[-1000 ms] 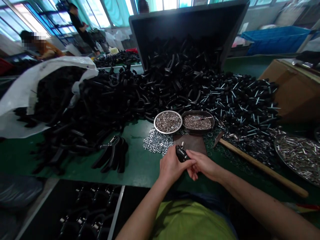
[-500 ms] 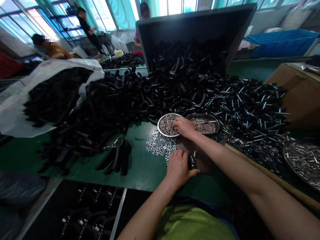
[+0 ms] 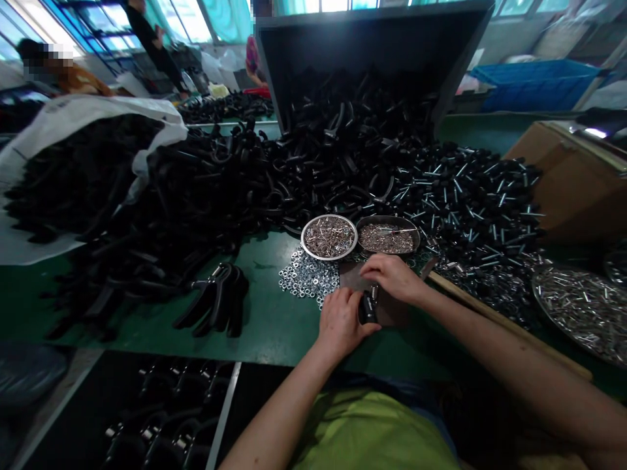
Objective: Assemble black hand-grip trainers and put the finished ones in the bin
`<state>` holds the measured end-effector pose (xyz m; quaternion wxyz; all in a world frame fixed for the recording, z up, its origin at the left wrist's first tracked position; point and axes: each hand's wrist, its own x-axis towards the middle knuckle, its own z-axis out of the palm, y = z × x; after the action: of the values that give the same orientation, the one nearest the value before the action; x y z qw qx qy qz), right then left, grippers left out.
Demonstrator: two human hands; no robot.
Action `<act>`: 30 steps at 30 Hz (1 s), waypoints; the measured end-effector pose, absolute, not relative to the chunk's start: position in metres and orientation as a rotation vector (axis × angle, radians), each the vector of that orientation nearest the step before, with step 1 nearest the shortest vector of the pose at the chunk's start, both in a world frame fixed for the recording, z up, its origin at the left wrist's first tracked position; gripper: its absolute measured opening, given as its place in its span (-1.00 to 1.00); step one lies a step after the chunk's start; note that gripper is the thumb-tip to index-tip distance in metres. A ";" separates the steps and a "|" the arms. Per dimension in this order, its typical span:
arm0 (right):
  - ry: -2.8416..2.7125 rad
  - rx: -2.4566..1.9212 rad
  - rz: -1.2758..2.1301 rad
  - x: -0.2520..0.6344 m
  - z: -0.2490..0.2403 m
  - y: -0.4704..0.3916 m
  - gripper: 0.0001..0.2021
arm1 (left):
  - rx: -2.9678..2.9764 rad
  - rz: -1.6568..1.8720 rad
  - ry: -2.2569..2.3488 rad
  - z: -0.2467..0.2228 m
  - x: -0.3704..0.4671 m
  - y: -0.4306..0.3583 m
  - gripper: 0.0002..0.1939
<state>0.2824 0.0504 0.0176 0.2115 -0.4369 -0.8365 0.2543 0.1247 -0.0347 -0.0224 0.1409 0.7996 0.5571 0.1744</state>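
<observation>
My left hand (image 3: 341, 323) is closed around a black hand-grip handle (image 3: 368, 309), pressing it against a flat metal plate (image 3: 392, 313). A small metal coil spring (image 3: 375, 292) stands out at the handle's far end. My right hand (image 3: 392, 277) hovers just beyond the spring, thumb and fingertips pinched together; whatever is between them is too small to make out. Past it stand a round bowl of metal pins (image 3: 329, 236) and an oval tin of small metal parts (image 3: 388, 237). Loose nuts (image 3: 308, 274) lie left of the plate.
Black handles (image 3: 220, 176) are heaped behind, spilling from a tipped grey bin (image 3: 362, 46). Knobbed bolts (image 3: 465, 189) pile at right, near a hammer (image 3: 490, 307) and a pin tray (image 3: 582, 313). Assembled hand grips (image 3: 218, 297) lie left. Other people work beyond.
My right hand has left the round bowl and come back toward the handle and spring. My left hand keeps its hold. The whole view has shifted slightly.
</observation>
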 end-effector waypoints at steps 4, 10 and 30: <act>-2.324 -1.258 0.799 0.299 0.006 0.021 -0.85 | 2.308 0.501 1.597 -0.021 0.125 -0.036 -0.39; -2.401 -1.280 0.615 0.288 0.002 0.015 -0.77 | 2.313 0.505 1.592 -0.022 0.126 -0.036 -0.39; -2.315 -1.950 0.296 0.335 0.000 0.137 -0.82 | 2.360 0.525 1.495 -0.018 0.125 -0.039 -0.35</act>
<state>0.3349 0.1373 0.0004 0.0501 -0.6403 -0.7603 0.0971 0.1254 -0.0392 -0.0181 0.1492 0.8209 0.5201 0.1827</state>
